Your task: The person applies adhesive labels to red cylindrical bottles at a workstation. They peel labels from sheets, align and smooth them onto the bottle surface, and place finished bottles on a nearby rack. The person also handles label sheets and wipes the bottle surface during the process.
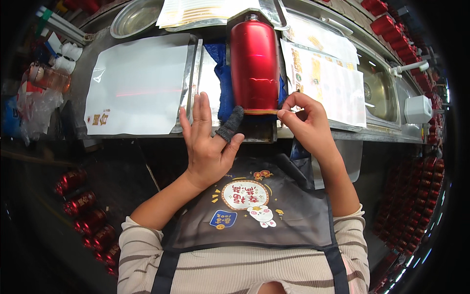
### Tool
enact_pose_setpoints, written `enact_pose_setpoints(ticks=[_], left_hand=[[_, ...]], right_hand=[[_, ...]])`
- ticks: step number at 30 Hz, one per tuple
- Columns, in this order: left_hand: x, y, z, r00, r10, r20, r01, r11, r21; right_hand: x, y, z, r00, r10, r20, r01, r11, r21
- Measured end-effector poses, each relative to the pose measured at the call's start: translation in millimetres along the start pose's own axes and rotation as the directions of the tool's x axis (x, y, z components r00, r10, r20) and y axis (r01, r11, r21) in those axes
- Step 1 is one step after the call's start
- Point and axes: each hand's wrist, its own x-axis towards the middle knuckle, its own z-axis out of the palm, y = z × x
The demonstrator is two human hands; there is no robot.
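A glossy red bottle (254, 66) lies with its dark neck pointing away from me, on a blue cloth (224, 83). Across its near end runs a thin gold strip (262, 112). My right hand (308, 117) pinches the strip's right end between thumb and forefinger. At the left end, the forefinger of my left hand (203, 152), in a dark grey knitted finger sleeve (230, 125), presses against the bottle's near edge. The other fingers of that hand are stretched out and spread, holding nothing.
White printed sheets (142, 73) lie to the left, with more sheets (338, 93) on the right. A round metal pan (136, 19) stands at the back left. To the right are a sink (379, 93) and faucet (410, 67). Red bottles (81, 203) stand low on both sides.
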Motion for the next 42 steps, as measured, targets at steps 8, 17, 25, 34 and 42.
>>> enact_pose_setpoints(ticks=[8,17,25,34,42], left_hand=[[16.4,1.8,-13.3,0.989,0.133,0.058,-0.138,0.984,0.108],[44.1,13.9,-24.9,0.947,0.298,0.119,-0.316,0.931,0.183],[70.3,19.5,0.8,0.924,0.381,0.028,-0.379,0.905,0.194],[24.2,-15.1,-4.0,0.994,0.111,-0.011,-0.111,0.981,-0.156],[16.5,-14.7,-2.1,0.98,0.198,0.014,-0.196,0.978,-0.069]], right_hand=[[-0.2,-0.1,-2.4,1.0,0.021,0.022,-0.022,0.999,0.034],[3.0,5.7,-1.2,0.999,0.027,0.035,-0.028,0.999,0.037],[1.8,10.0,-3.0,0.997,-0.003,0.071,-0.002,0.998,0.06],[-3.7,-3.8,-10.6,0.986,0.099,0.132,-0.108,0.992,0.065],[-5.4,-1.1,-18.0,0.993,0.055,0.107,-0.062,0.996,0.066]])
